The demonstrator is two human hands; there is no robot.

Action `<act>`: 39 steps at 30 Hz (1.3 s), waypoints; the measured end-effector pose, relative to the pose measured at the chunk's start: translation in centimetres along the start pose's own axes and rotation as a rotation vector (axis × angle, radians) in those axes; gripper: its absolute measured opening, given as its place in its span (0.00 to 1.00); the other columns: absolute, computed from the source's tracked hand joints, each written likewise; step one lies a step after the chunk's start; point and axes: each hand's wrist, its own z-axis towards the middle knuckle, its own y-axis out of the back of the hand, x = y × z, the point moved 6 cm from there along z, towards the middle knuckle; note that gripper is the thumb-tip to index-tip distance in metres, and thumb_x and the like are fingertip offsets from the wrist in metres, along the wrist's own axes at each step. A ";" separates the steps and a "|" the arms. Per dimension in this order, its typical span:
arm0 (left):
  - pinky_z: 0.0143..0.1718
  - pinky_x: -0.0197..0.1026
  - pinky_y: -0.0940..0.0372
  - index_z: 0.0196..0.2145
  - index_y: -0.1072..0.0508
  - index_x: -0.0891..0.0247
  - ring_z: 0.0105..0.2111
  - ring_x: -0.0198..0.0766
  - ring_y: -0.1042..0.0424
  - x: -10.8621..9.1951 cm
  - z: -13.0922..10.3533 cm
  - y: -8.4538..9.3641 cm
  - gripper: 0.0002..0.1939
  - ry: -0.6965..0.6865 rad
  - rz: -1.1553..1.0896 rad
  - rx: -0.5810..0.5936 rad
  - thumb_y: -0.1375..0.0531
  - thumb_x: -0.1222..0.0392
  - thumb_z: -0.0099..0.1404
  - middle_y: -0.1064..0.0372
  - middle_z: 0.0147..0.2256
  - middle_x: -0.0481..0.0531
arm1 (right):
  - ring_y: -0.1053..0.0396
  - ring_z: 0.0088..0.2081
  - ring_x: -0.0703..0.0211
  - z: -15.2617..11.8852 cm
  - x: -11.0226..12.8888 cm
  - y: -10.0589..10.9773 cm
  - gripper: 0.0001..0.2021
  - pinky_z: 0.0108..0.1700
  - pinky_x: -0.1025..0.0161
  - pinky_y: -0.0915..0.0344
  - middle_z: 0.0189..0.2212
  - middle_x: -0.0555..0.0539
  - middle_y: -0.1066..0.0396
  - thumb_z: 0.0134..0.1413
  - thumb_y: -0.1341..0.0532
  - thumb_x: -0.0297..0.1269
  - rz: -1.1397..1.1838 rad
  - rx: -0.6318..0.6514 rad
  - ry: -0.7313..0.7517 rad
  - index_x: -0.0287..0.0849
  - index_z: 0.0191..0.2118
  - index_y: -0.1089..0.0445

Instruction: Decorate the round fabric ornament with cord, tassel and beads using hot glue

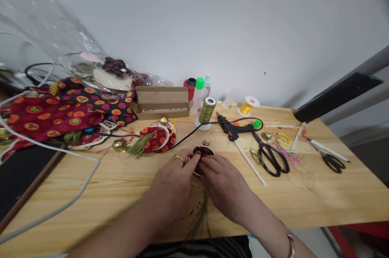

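At the middle of the table, my left hand point(174, 177) and my right hand point(226, 183) meet over a small round piece covered in dark patterned fabric point(207, 151) with a pale rim. The fingers of both hands are closed on it from either side, hiding much of it. An olive-green tassel point(203, 215) hangs toward me from its lower side, under my hands. To the left lies a red patterned fabric ornament point(152, 138) with its own green tassel point(141, 144) and a gold bell point(119, 145).
A black glue gun point(234, 126) with a white glue stick lies to the right, beside black-handled scissors point(273, 158). Smaller scissors point(332, 163) lie farther right. A cardboard box point(162, 102), a green thread spool point(208, 111) and bottles stand behind. Patterned fabric point(54, 116) and a white cable point(75, 197) occupy the left.
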 end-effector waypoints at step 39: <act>0.50 0.55 0.31 0.47 0.29 0.73 0.52 0.53 0.30 0.9 0.5 -1.5 0.16 0.263 0.049 0.049 0.50 0.67 0.64 0.35 0.56 0.71 | 0.36 0.47 0.50 1.0 -1.5 0.2 0.16 0.45 0.54 0.39 0.46 0.41 0.28 0.57 0.45 0.22 -0.120 -0.177 0.006 0.36 0.50 0.31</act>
